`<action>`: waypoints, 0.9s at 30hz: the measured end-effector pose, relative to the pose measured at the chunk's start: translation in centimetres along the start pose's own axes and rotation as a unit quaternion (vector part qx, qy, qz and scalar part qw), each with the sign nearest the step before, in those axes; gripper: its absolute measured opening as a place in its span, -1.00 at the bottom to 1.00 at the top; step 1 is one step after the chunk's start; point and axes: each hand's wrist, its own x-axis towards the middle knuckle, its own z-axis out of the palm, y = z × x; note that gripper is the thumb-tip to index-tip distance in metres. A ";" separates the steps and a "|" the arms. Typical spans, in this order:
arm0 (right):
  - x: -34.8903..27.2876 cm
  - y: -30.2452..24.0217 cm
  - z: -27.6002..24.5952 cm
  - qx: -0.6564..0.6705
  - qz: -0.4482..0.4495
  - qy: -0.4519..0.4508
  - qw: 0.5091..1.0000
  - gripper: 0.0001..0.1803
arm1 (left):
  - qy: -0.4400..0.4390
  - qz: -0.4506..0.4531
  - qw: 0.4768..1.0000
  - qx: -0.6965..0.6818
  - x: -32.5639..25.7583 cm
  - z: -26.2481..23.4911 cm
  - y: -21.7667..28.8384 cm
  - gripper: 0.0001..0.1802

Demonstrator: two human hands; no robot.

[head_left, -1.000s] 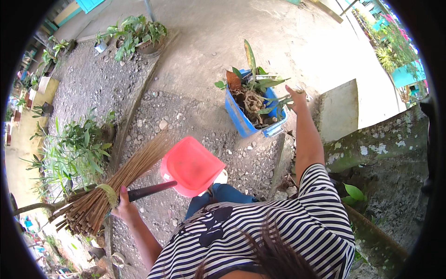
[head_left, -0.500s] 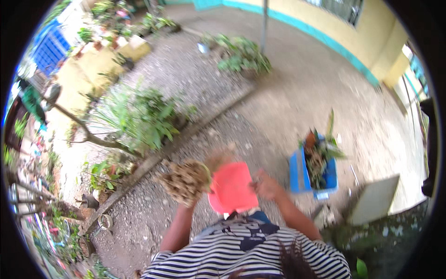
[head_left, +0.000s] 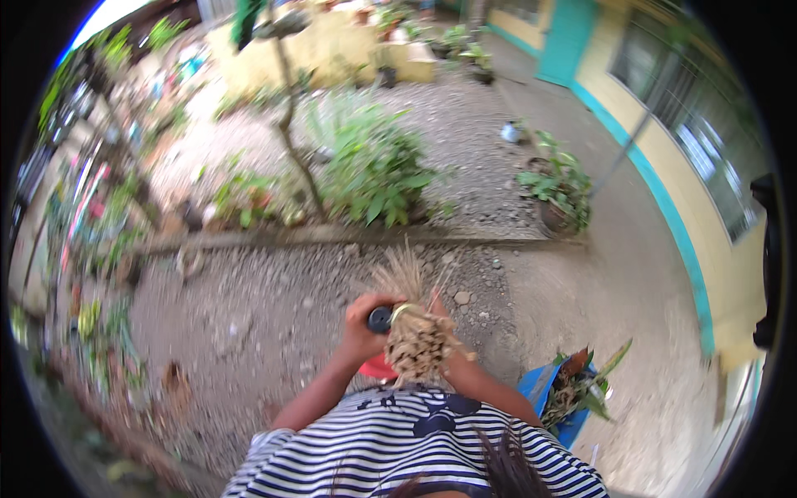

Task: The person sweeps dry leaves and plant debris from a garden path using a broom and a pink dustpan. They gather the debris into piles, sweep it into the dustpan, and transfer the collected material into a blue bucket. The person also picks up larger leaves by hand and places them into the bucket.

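In front of my body, a stick broom (head_left: 413,353) stands with its thick bundled butt end toward me, a yellow band round it. Its thin bristles fan out toward the gravel. My right hand (head_left: 442,314) is closed round the bundle, partly hidden behind it. Just left of it, my left hand (head_left: 362,321) is wrapped round a dark handle with a round black end (head_left: 380,319). Below this hand, part of the red dustpan (head_left: 378,368) shows; the broom and my arm cover the rest.
A blue bin (head_left: 538,387) full of leaves and plant waste stands to my right. A low concrete curb (head_left: 332,236) crosses ahead, with leafy plants (head_left: 378,170) and a thin tree behind it. A potted plant (head_left: 554,195) stands at the curb's right end, near the yellow wall (head_left: 739,282).
My view has turned left. The broom has passed from my left hand to my right, and the dustpan from right to left. The dustpan is now mostly hidden.
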 end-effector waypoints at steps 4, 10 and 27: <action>1.5 0.6 -7.0 -0.030 0.023 -0.133 0.990 -0.19 | 0.018 0.047 0.999 0.005 -1.9 0.9 1.5 -0.53; -3.0 3.6 2.3 -0.167 0.163 0.005 0.973 -0.31 | 0.100 0.016 0.989 0.104 -8.7 -1.1 3.3 -0.53; 5.3 20.6 7.1 -0.132 0.543 0.047 0.828 -0.59 | 0.490 -0.130 0.799 0.324 -26.0 -14.7 5.1 -0.63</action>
